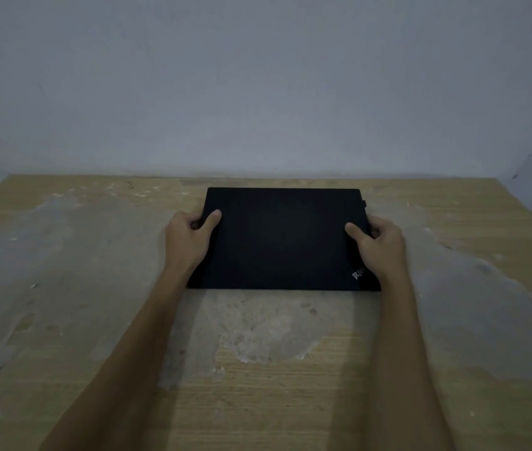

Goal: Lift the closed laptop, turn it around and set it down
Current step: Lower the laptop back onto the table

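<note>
Black closed laptop (282,239), lid up, flat or nearly flat on the bench (63,288), toward the far side and close to the pale wall (258,76). Whether resting fully or just raised off the surface: cannot tell, dim light and a dark shadow along the near edge.

Left hand (190,234) clamped on the laptop's left edge, about midway along it: thumb laid on top of the lid, pointing inward, remaining fingers curled round the edge and mostly hidden underneath. Grip closed on the laptop, no gap visible between thumb and lid.

Right hand (378,245) clamped likewise on the right edge, a little nearer than the left: thumb pressed flat on the lid, fingers wrapped round the side and out of sight below. Grip closed on the laptop too.

Both forearms bare, reaching in from the near bottom corners and converging on the machine.

Small logo (358,274) in the lid's near right corner, just beside the right wrist, lettering too small and tilted to read fully. Small dark tab (363,203) protruding from the right edge near the far corner.

Bench top of worn wood, yellowish, with broad grey scuffed patches and pale flecks.
</note>
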